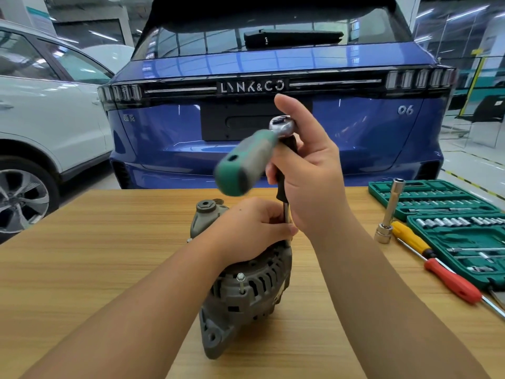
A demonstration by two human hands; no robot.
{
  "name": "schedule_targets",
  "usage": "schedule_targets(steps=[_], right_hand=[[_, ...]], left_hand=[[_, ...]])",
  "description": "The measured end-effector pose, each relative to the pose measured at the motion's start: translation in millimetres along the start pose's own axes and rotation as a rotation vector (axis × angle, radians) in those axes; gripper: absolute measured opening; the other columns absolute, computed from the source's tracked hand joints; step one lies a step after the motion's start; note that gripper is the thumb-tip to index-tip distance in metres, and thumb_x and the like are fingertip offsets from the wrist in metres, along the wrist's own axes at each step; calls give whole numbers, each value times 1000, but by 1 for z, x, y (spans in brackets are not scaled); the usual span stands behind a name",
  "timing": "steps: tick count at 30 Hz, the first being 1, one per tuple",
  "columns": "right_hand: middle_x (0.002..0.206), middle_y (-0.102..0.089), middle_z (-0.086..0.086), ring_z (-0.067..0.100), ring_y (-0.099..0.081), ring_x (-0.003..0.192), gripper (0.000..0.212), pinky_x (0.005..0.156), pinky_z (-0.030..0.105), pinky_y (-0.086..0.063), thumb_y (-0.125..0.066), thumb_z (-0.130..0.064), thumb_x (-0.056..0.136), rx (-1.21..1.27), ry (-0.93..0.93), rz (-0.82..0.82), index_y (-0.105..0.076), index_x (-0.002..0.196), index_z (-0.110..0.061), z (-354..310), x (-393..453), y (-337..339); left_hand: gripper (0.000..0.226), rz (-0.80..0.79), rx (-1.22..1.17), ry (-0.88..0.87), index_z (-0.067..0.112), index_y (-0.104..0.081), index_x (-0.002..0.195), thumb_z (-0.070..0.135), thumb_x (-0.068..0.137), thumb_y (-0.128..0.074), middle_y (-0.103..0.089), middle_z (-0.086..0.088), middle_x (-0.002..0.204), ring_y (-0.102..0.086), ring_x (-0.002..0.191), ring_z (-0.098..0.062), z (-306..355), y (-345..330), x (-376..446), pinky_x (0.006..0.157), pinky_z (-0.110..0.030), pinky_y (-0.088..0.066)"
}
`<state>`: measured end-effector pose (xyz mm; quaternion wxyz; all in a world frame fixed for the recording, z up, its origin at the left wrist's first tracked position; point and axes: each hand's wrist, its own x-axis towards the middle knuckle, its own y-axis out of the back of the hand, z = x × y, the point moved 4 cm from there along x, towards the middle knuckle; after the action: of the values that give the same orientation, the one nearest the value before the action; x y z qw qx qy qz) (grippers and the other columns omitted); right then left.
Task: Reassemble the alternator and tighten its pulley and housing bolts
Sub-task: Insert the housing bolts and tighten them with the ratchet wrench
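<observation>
Two bare hands work at the middle of a wooden table [109, 242] with pale, streaky grain. The right hand [308, 170] wraps its fingers round the black grip of a driver extension [287, 192], thumb raised beside the chrome ratchet head [282, 125]; the ratchet's green and grey rubber handle [243, 162] sticks out to the left, blurred. A thin bright steel shaft runs straight down from the grip. The left hand [254, 228] pinches that shaft low down with curled fingertips while resting on the alternator [246, 296], which lies on the table just under both hands. Its housing is rough grey cast metal, rounded, with slotted vents and a flat mounting ear nearest the camera; a small silver bolt [241, 279] stands up from its side. To the right lie a tall chrome socket extension [389, 212], a yellow-handled screwdriver [412, 239], a red-handled screwdriver [451, 280] and a green plastic socket case [437, 198]. Beyond the table stands a glossy blue car [273, 64].
</observation>
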<state>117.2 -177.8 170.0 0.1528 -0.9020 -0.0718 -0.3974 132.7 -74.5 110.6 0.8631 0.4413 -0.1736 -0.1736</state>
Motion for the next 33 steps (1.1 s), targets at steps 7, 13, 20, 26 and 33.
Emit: schedule_targets(steps=[7,13,20,26,33], right_hand=[[82,-69,-6,16,-55,73,40,76,40,-39,-48,-35,88,223,-169,-88,-64,124,-28,1,1,6],[64,-53,-6,11,-39,53,25,48,22,-36,-74,-28,88,4,-158,100,-67,105,-12,-5,-3,3],[81,-59,3,15,-50,61,33,61,27,-43,-67,-11,88,170,-228,-14,-61,119,-21,-2,2,8],[89,-55,10,14,-53,68,39,66,24,-50,-59,0,97,32,7,7,-61,124,-28,2,-2,3],[82,-68,6,20,-56,57,41,55,30,-45,-63,-25,84,303,-196,-148,-56,124,-21,-1,9,7]], left_hand=[[21,6,4,20,33,-71,90,50,96,-62,-72,11,89,-67,84,-5,-1,1,-1,80,-34,-56],[20,-22,15,-7,33,-72,99,49,98,-60,-73,11,93,-67,86,-6,3,-1,-1,86,-41,-58],[18,0,2,1,35,-71,91,50,97,-62,-72,13,87,-65,78,1,-1,0,1,79,-34,-57],[18,-3,1,-9,34,-73,97,46,99,-60,-74,11,91,-65,81,0,0,-1,1,76,-26,-52],[18,12,-25,12,33,-73,90,47,96,-63,-72,16,87,-64,79,3,-2,0,1,76,-31,-54]])
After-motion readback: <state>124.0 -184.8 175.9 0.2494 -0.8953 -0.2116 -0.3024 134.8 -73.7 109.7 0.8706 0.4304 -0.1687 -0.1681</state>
